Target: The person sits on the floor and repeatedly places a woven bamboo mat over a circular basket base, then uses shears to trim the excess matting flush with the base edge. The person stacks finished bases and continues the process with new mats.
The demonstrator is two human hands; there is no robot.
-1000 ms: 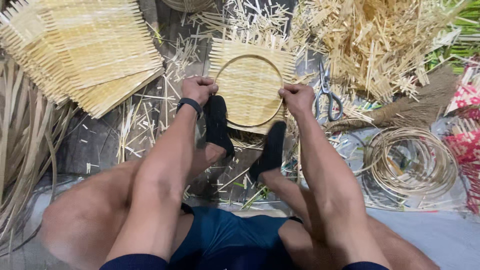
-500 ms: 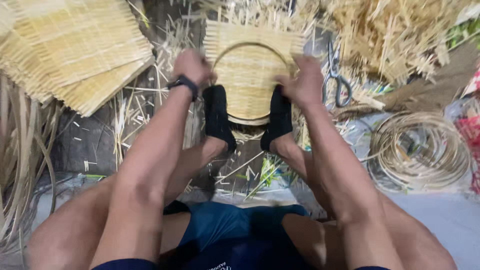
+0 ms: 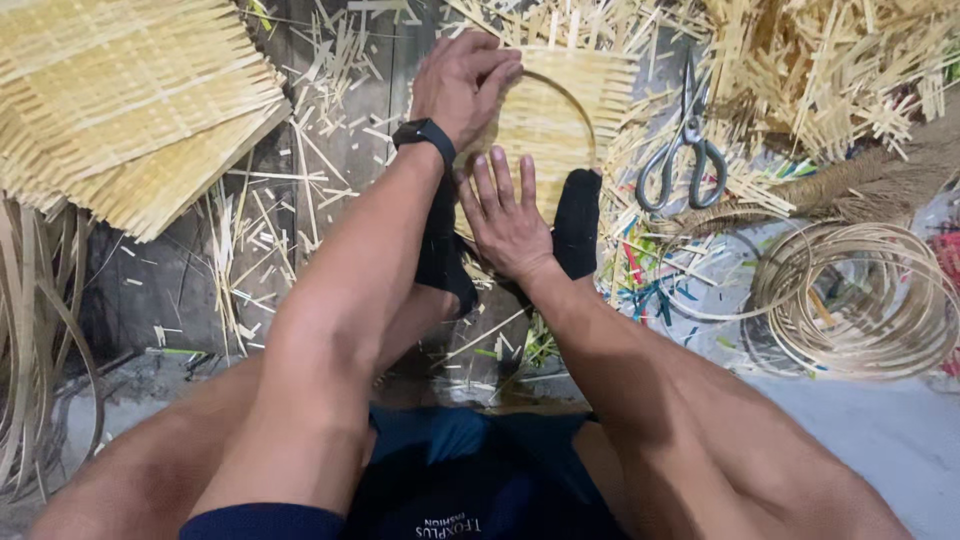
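Slip and cut risks at a woven bamboo mat held under hands and feet

Stacked woven mats (image 3: 120, 110) lie at the far left on the floor, with long loose strips (image 3: 40, 330) bunched along that edge; room there is tight, and an elbow swinging out would likely catch them.

Left hand (image 3: 462, 80), a dark watch (image 3: 424, 132) at the wrist, has its fingers curled narrow over the far left rim of the small woven mat (image 3: 560, 110), gripping the mat together with the thin hoop (image 3: 585, 125) laid on it. Right hand (image 3: 508, 222) lies flat on the near part of the mat, fingers spread wide, holding nothing. Two feet in black socks (image 3: 578, 225) pin the near edge, one largely hidden behind the left forearm.

Judged risks: the hoop may spring off if the left grip loosens; frayed strip ends at the mat's border could prick the fingers; the mat could skid on the littered offcuts (image 3: 300, 180).

Scissors (image 3: 685, 150) lie just beside the mat's right side, close enough to be knocked. Coiled hoops (image 3: 860, 300) sit well apart at right, where the floor offers the most open room.
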